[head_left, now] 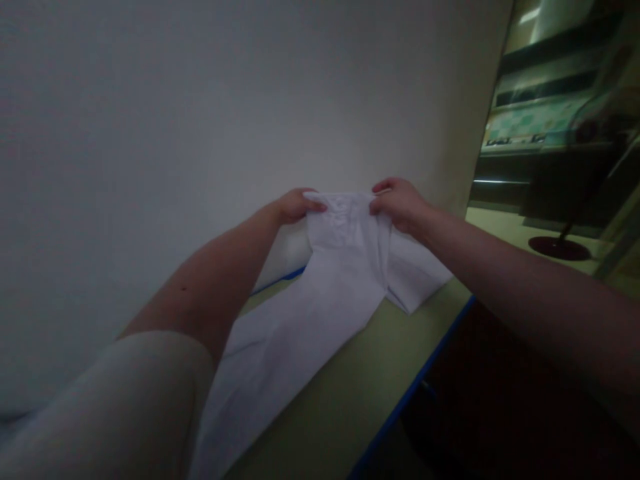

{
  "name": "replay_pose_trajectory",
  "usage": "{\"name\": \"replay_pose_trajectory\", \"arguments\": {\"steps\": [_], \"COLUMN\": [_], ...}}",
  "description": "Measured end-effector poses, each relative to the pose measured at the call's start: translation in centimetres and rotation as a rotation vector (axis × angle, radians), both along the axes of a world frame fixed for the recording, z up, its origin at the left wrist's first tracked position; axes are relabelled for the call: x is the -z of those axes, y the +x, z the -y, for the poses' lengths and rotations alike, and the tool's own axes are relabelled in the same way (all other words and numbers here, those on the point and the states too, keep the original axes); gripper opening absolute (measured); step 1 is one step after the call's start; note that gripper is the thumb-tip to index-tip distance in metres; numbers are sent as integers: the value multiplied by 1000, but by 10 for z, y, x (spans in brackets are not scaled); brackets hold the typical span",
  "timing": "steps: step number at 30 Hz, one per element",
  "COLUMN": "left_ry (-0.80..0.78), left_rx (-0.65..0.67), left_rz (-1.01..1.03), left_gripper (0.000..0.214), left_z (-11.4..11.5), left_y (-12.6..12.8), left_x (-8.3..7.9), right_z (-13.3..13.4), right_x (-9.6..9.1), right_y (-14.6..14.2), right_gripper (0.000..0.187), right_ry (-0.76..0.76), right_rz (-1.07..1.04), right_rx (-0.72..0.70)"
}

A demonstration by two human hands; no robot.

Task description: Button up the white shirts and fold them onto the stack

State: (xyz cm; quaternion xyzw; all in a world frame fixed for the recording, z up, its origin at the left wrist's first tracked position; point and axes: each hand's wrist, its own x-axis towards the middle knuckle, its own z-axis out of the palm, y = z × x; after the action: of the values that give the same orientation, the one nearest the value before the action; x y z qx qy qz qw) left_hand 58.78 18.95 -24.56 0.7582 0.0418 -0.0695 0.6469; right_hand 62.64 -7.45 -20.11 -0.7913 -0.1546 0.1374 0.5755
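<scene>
Nearest me, the white garment (300, 333) lies along the blue-edged table (345, 393), its far end lifted off the surface — my left hand (296, 205) pinches one side of the top edge, my right hand (400, 205) the other, with crinkled cloth between. Beyond that rises a pale wall (250, 100).

The garment (310, 313) is white, the blue-edged table (333, 413) yellowish-green.
</scene>
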Motion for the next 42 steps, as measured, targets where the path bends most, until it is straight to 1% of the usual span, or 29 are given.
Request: {"name": "replay_pose_trajectory", "arguments": {"steps": [2, 3, 5, 7, 9, 10, 11, 12, 13, 14, 16, 18, 20, 21, 22, 23, 25, 26, 28, 29, 31, 32, 33, 35, 37, 38, 40, 42], "left_ry": [77, 129, 236, 333, 432, 479, 532, 579, 610, 646, 692, 794, 873, 910, 945, 979, 1034, 1050, 1046, 1029, 971, 934, 895, 835, 849, 865, 893, 910], "left_rx": [-12, -23, -68, -114, -114, -88, -53, -18, 12, 31, 28, 25, 15, -9, -30, -45, -17, 24, 114, 144, 147, 125, 101, 52, -15, -48, -71, -52], "left_rz": [-13, -34, -93, -170, -237, -264, -288, -311, -336, -364, -414, -413, -405, -399, -395, -390, -371, -349, -281, -242, -182, -162, -152, -207, -261, -268, -249, -232], "left_gripper": [32, 31, 29, 28, 24, 22, 20, 18, 16, 16, 16, 24, 32, 34, 35, 34, 31, 28, 19, 15, 8, 10, 14, 20, 27, 33, 54, 79], "left_z": [-25, -38, -66, -90, -110, -116, -121, -123, -123, -120, -109, -93, -78, -71, -66, -62, -55, -50, -34, -22, 14, 36, 60, 107, 145, 160, 179, 190], "left_y": [-18, -32, -69, -118, -174, -203, -232, -260, -288, -316, -367, -411, -444, -457, -467, -475, -488, -494, -508, -516, -532, -539, -545, -556, -567, -573, -587, -602], "left_x": [-10, -16, -35, -60, -84, -91, -94, -92, -86, -75, -45, -12, 13, 21, 25, 26, 17, 10, -9, -18, -35, -42, -48, -57, -63, -64, -65, -63], "right_z": [-24, -37, -62, -83, -97, -101, -103, -103, -102, -99, -89, -77, -64, -58, -53, -48, -39, -35, -26, -21, -10, -4, 3, 18, 35, 45, 65, 86], "right_x": [-3, -5, -17, -36, -52, -55, -55, -50, -41, -29, -2, 21, 35, 39, 40, 40, 38, 38, 39, 41, 50, 56, 61, 70, 72, 70, 63, 57], "right_y": [-18, -32, -70, -123, -184, -216, -248, -278, -306, -332, -376, -408, -427, -432, -434, -433, -422, -412, -385, -369, -336, -321, -308, -289, -279, -278, -278, -282], "right_gripper": [36, 33, 27, 24, 21, 20, 21, 22, 24, 25, 26, 27, 32, 39, 47, 55, 67, 68, 63, 58, 45, 37, 30, 23, 24, 27, 37, 50], "right_ry": [61, 88, 128, 148, 143, 135, 122, 103, 76, 44, -29, -88, -114, -119, -124, -130, -151, -153, -123, -100, -72, -81, -102, -122, -86, -56, -12, -18], "right_rz": [159, 233, 353, 439, 504, 534, 564, 596, 627, 658, 706, 721, 719, 717, 718, 721, 733, 744, 769, 773, 741, 704, 658, 570, 527, 523, 537, 567], "right_rx": [-128, -201, -349, -480, -596, -652, -709, -771, -836, -915, -1095, -1234, -1261, -1241, -1220, -1209, -1250, -1307, -1463, -1531, -1617, -1621, -1596, -1514, -1436, -1420, -1433, -1453]}}
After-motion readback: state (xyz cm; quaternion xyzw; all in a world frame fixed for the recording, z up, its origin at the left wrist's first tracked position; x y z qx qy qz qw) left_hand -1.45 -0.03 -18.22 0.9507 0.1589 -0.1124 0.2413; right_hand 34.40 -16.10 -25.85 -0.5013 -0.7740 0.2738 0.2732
